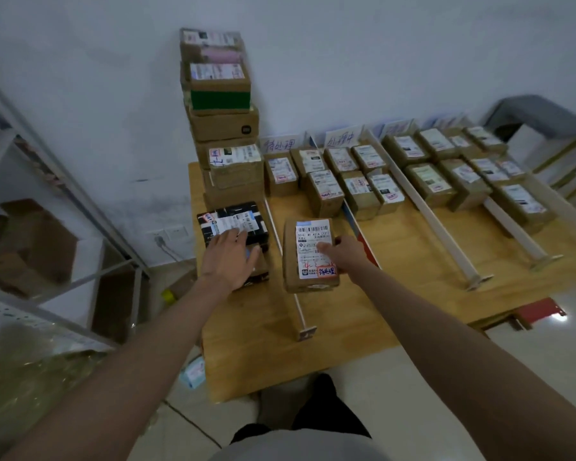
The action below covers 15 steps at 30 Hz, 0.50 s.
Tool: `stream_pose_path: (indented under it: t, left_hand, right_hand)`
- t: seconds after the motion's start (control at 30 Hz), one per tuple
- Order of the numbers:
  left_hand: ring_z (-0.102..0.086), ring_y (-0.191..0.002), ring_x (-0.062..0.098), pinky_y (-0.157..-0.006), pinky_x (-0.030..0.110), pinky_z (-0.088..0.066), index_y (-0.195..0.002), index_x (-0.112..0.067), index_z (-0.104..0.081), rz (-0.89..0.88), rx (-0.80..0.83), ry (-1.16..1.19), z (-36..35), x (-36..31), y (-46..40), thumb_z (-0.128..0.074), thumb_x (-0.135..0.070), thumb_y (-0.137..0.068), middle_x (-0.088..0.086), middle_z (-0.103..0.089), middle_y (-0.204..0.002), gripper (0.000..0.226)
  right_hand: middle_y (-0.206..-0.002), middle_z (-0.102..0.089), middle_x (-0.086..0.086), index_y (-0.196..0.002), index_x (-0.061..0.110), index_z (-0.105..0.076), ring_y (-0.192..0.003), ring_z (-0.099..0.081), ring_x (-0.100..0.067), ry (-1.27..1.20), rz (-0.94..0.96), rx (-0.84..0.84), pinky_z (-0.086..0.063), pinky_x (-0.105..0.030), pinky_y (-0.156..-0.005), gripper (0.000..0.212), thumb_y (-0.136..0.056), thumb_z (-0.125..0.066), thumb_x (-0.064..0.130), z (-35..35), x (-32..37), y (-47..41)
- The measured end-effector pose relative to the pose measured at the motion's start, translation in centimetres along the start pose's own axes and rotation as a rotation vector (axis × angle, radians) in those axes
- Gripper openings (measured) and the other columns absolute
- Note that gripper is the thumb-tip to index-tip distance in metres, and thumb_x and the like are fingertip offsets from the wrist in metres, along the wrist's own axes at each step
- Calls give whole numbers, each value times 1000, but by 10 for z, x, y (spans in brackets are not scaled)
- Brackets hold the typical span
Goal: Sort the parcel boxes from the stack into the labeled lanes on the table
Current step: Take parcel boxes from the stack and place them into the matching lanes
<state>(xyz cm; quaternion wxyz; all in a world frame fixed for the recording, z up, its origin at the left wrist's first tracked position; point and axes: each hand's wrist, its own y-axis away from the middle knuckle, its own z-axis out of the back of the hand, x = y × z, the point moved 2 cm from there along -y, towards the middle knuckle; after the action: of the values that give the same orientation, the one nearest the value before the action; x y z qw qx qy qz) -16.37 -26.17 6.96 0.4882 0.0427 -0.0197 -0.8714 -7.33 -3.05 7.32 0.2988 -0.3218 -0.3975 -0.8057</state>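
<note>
A brown parcel box (308,257) with a white shipping label and a red-marked sticker sits in the leftmost lane, over the near part of the white divider. My right hand (341,252) grips its right side, thumb on the label. My left hand (228,259) lies flat with straight fingers on a black parcel box (233,224) at the foot of the stack. The tall stack of brown boxes (225,128) rises behind it at the table's back left corner.
The wooden table (413,261) has white divider rails (436,217) forming lanes, with handwritten lane signs (341,138) at the wall. Several labeled boxes (356,181) fill the far ends of the lanes. A metal shelf (64,207) stands left.
</note>
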Motion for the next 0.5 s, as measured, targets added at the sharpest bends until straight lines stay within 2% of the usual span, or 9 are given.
stream_pose_path:
  t: [0.13, 0.27, 0.4, 0.5]
  left_hand:
    - [-38, -138, 27, -116, 40, -28, -149, -10, -35, 7, -24, 15, -1, -12, -29, -27, -48, -103, 11, -39, -151, 60]
    - [-41, -136, 25, -116, 39, -30, -147, -8, -38, 36, -30, 27, -7, -18, -63, -30, -46, -103, 11, -44, -148, 59]
    - [-40, -137, 24, -116, 39, -30, -148, -10, -38, 82, -11, 70, -16, -20, -101, -31, -46, -103, 11, -42, -150, 58]
    - [-39, -138, 23, -116, 38, -27, -147, -12, -40, 124, -19, 107, -23, -22, -126, -33, -44, -103, 9, -43, -149, 55]
  right_hand:
    - [-78, -65, 6, -95, 16, -63, -74, -67, -12, 31, 16, -54, -60, -36, -77, 15, -93, -65, 30, 15, 0, -35]
    - [-87, -73, 1, -98, 14, -68, -78, -72, -16, 56, 15, -43, -61, -41, -78, 27, -89, -66, 39, 17, 3, -85]
    - [-98, -73, -2, -106, 13, -68, -86, -71, -16, 99, 23, 0, -60, -35, -79, 28, -93, -63, 37, 12, 15, -133]
    - [-99, -71, 0, -107, 13, -65, -86, -69, -15, 108, 13, 46, -58, -31, -73, 26, -95, -61, 35, 4, 22, -169]
